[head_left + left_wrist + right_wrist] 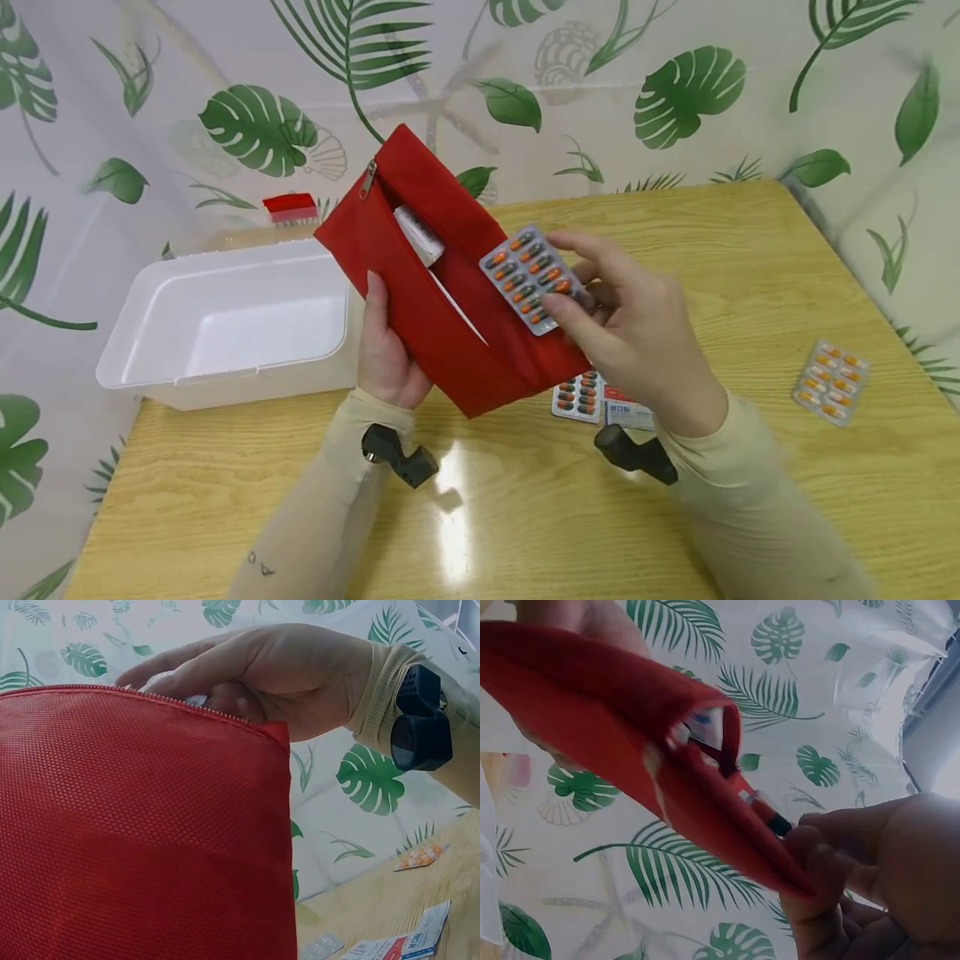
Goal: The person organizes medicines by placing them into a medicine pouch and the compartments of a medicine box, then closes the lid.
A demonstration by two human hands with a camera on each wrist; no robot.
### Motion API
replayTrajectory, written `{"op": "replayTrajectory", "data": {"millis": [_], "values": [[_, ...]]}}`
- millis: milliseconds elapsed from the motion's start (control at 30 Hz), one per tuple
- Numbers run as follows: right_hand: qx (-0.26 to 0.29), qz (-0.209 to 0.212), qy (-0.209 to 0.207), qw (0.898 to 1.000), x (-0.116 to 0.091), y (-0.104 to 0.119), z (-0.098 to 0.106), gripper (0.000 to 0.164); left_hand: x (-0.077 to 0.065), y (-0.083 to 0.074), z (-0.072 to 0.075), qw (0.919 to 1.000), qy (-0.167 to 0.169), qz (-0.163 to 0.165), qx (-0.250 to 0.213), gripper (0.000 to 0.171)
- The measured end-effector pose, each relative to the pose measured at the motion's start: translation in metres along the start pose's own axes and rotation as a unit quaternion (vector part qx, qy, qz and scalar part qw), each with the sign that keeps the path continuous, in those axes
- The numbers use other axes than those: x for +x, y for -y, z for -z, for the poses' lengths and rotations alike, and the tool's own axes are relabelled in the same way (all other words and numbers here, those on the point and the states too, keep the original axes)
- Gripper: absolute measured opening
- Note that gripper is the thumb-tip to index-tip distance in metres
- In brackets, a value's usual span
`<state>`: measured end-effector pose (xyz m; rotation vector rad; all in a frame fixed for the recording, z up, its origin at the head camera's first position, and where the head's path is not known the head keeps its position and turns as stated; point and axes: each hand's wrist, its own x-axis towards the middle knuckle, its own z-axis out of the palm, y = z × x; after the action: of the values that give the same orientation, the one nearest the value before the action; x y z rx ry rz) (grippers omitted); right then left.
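My left hand (390,354) grips a red zip pouch (450,333) from its lower left side, thumb on the front. The pouch is tilted, its zipper undone and its mouth gaping; inside show a small white packet (418,236) and a white edge. At the pouch's mouth my right hand (637,317) pinches a blister pack of orange and dark green capsules (528,279) between thumb and fingers. The right wrist view shows the pouch (622,735) edge-on beside my right hand (870,870). The pouch's lower contents are hidden.
A white plastic bin (232,333) stands at the left of the wooden table. Behind it is a small red item (291,208). Under the pouch lie another capsule blister pack (577,398) and a printed packet (628,414). An orange-and-white capsule pack (831,382) lies at right.
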<state>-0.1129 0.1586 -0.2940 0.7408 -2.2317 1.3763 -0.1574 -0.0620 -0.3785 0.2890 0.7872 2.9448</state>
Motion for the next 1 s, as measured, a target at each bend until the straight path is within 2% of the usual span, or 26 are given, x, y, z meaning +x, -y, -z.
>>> {"op": "replayTrajectory", "data": {"millis": [67,100,233,467,567,667,800,900,1000], "values": [[-0.027,0.003,0.023,0.999,-0.001,-0.001,-0.008,0.052,-0.001,0.0,0.0,0.9999,-0.003,-0.001,0.011,0.049],[-0.019,-0.003,0.029,0.999,-0.002,0.0,-0.011,0.053,-0.002,0.001,0.0,0.9999,-0.005,-0.002,0.016,0.049],[0.053,-0.028,0.027,0.998,-0.006,0.002,-0.021,0.055,-0.003,0.002,0.0,0.999,-0.003,0.001,0.044,0.049],[0.167,-0.069,0.013,0.984,-0.008,0.006,-0.028,0.054,-0.006,0.01,-0.001,0.9913,-0.021,0.003,0.13,0.055],[0.203,-0.092,0.011,0.975,-0.007,0.006,-0.028,0.054,-0.007,0.013,-0.002,0.9878,-0.019,0.011,0.154,0.06],[0.219,-0.095,0.02,0.971,-0.007,0.006,-0.029,0.053,-0.008,0.016,-0.002,0.9845,-0.018,0.02,0.173,0.064],[0.204,-0.07,0.042,0.976,-0.008,0.006,-0.033,0.05,-0.009,0.019,-0.004,0.9806,-0.029,0.026,0.192,0.063],[0.144,-0.047,0.057,0.987,-0.008,0.003,-0.036,0.046,-0.011,0.02,-0.004,0.9801,-0.031,0.034,0.193,0.06],[0.056,-0.028,0.06,0.996,-0.009,0.0,-0.035,0.039,-0.012,0.021,-0.004,0.9811,-0.022,0.041,0.188,0.056]]}}
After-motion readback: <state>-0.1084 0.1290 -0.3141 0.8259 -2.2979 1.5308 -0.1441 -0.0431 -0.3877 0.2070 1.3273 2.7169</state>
